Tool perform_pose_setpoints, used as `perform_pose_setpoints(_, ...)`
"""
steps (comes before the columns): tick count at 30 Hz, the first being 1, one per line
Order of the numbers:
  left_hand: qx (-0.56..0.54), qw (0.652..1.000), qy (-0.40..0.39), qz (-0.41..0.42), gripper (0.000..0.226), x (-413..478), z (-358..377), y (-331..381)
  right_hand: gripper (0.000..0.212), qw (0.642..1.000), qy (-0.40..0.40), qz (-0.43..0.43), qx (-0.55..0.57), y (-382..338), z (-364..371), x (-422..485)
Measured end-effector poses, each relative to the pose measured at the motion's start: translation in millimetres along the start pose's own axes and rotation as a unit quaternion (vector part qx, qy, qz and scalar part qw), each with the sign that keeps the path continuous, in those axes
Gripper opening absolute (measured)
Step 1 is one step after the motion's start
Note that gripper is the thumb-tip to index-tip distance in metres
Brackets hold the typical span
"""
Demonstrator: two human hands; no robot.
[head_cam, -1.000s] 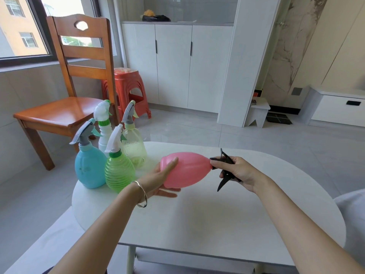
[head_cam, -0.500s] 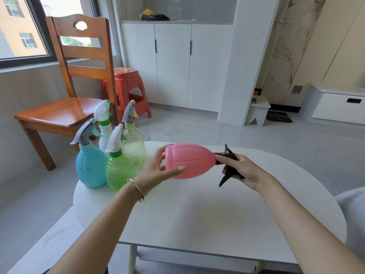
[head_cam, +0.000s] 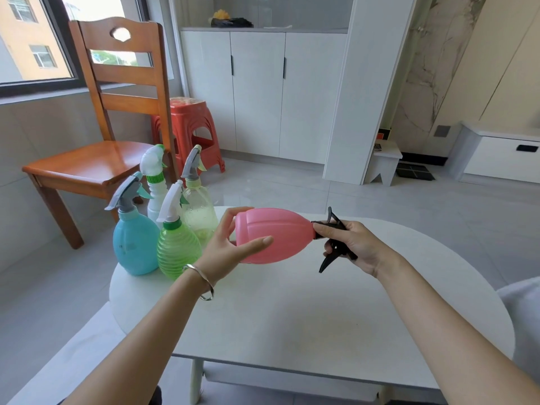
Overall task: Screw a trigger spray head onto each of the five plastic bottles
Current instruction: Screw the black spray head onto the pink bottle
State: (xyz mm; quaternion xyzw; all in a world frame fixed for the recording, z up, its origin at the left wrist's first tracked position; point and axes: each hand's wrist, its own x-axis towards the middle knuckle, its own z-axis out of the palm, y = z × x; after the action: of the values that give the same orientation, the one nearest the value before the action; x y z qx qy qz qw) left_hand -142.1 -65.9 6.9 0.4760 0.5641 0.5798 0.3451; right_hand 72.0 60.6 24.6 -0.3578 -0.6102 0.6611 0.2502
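Note:
A pink plastic bottle (head_cam: 274, 235) lies on its side in the air above the white table (head_cam: 292, 323). My left hand (head_cam: 230, 249) grips its wide base, thumb in front and fingers behind. At its neck sits a black trigger spray head (head_cam: 333, 241), and my right hand (head_cam: 353, 244) is curled round it. At the table's left stand a blue bottle (head_cam: 134, 241), a ribbed green bottle (head_cam: 176, 247), a white bottle (head_cam: 155, 185) and a clear yellowish bottle (head_cam: 200, 211), each topped with a spray head.
A wooden chair (head_cam: 111, 135) stands left beyond the table, a red plastic stool (head_cam: 190, 130) behind it. White cabinets (head_cam: 263, 92) line the back wall. A grey cushion edge (head_cam: 523, 314) shows at the right.
Both hands raised the pink bottle a little off the table. My left hand shifted its grip on the base, the thumb now across the front; the bottle turned.

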Motion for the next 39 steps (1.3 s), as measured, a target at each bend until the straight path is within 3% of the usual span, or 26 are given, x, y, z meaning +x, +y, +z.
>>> perform_pose_setpoints(5, 0.046, 0.999, -0.025, 0.015, 0.072, 1, -3, 2, 0.050, 0.999, 0.001, -0.004, -0.034, -2, -3, -1)
perform_pose_setpoints(8, 0.061, 0.991, -0.092, -0.070, 0.075, 5, -16, 9, 0.036, 0.995, 0.001, -0.020, -0.096, -5, 0, -6)
perform_pose_setpoints(12, -0.054, 0.951, -0.202, -0.230, 0.091, 4, -22, 10, 0.016, 0.985, -0.014, -0.081, -0.154, -15, -1, -8)
perform_pose_setpoints(15, -0.135, 0.922, -0.248, -0.266, 0.082, 1, -20, 6, 0.017, 0.978, 0.005, -0.121, -0.171, -14, 1, -5)
perform_pose_setpoints(17, -0.152, 0.921, -0.248, -0.259, 0.086, 1, -19, 4, 0.022, 0.959, 0.079, -0.162, -0.219, -9, 2, 2)
perform_pose_setpoints(19, -0.148, 0.930, -0.226, -0.249, 0.095, 2, -16, 2, 0.028, 0.898, 0.223, -0.250, -0.284, -5, 1, 9)
perform_pose_setpoints(21, -0.142, 0.943, -0.190, -0.231, 0.102, 4, -9, 1, 0.021, 0.861, 0.312, -0.320, -0.242, -7, 5, 9)
perform_pose_setpoints(24, -0.163, 0.957, -0.136, -0.195, 0.096, 6, 1, 0, 0.015, 0.911, 0.282, -0.292, -0.074, -14, 20, 9)
perform_pose_setpoints(28, -0.135, 0.966, -0.157, -0.157, 0.097, 4, 11, -2, 0.036, 0.986, 0.140, -0.088, -0.016, -16, 40, 8)
perform_pose_setpoints(30, -0.094, 0.967, -0.182, -0.153, 0.092, 0, 17, -4, 0.042, 0.993, 0.089, -0.052, 0.059, -14, 43, 11)
perform_pose_setpoints(33, -0.074, 0.965, -0.192, -0.161, 0.083, -4, 25, -5, 0.036, 0.983, 0.053, -0.069, 0.160, -14, 44, 12)
perform_pose_setpoints(39, -0.062, 0.972, -0.178, -0.144, 0.064, -8, 33, -5, 0.021, 0.991, 0.058, -0.093, 0.074, -14, 62, 10)
